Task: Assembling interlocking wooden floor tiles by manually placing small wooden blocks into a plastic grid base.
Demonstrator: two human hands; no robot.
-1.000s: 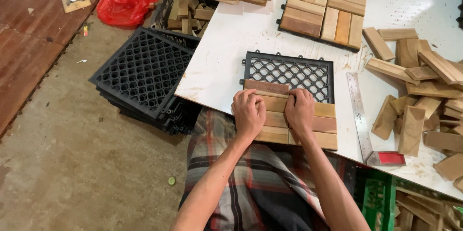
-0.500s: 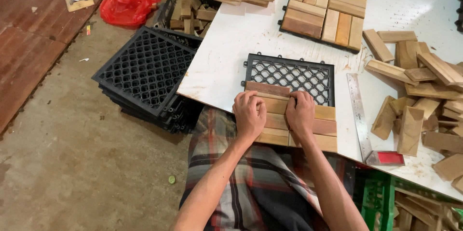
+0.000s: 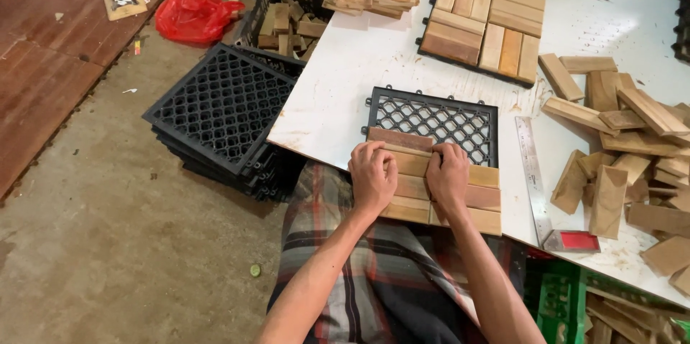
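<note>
Left hand (image 3: 372,175) flat, pressing slats (image 3: 413,189) | right hand (image 3: 447,175) flat on same slats, beside left | slats on black grid (image 3: 433,115), near counter (image 3: 345,92) edge | ruler (image 3: 533,179) just right

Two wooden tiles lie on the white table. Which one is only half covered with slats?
The tile under both hands: its far half shows bare black grid. The far tile is fully covered with slats.

Slat (image 3: 411,164) middles hidden under both hands.
</note>
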